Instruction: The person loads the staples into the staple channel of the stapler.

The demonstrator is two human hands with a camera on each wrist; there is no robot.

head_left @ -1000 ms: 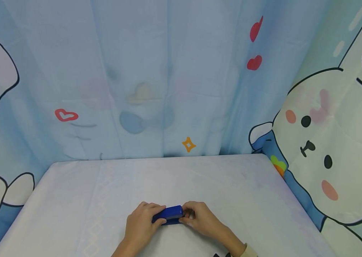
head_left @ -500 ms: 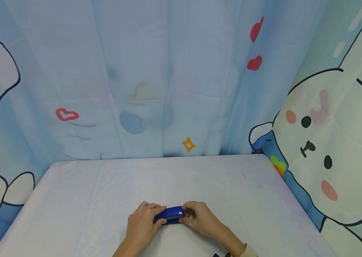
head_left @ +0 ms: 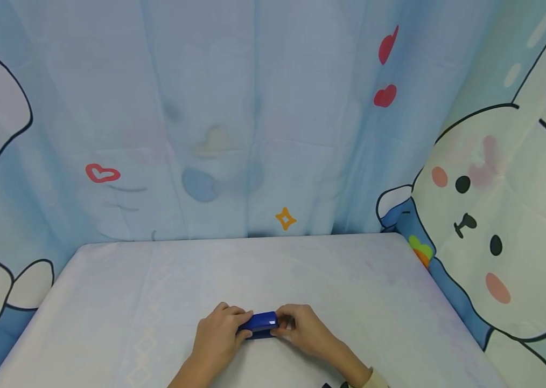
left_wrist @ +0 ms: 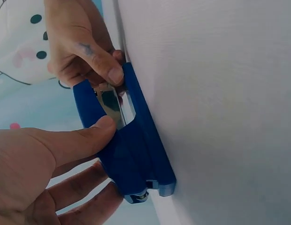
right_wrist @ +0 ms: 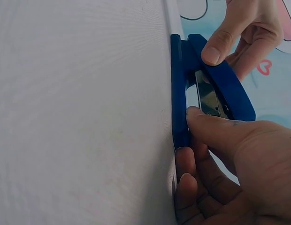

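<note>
A blue stapler (head_left: 260,321) stands on the white table, held from both ends. My left hand (head_left: 219,337) grips its upper arm from the left; the thumb (left_wrist: 105,124) presses on the arm's side, with the other fingers on the far side. At the front end, my right hand (head_left: 307,331) pinches the stapler low down, its thumb (right_wrist: 195,112) at the base beside the metal. Between the raised arm and the base (right_wrist: 179,93) a gap shows the metal staple channel (left_wrist: 110,103). The right fingertips are partly hidden behind the stapler.
The white cloth-covered table (head_left: 156,302) reaches back to a light blue curtain (head_left: 234,108) printed with hearts and rabbit figures. A small dark object (head_left: 326,385) shows at the bottom edge by the cream right sleeve (head_left: 376,379).
My left hand has shifted slightly to the right along the stapler, covering more of its left end. The right hand stays nearly in place at the front end.
</note>
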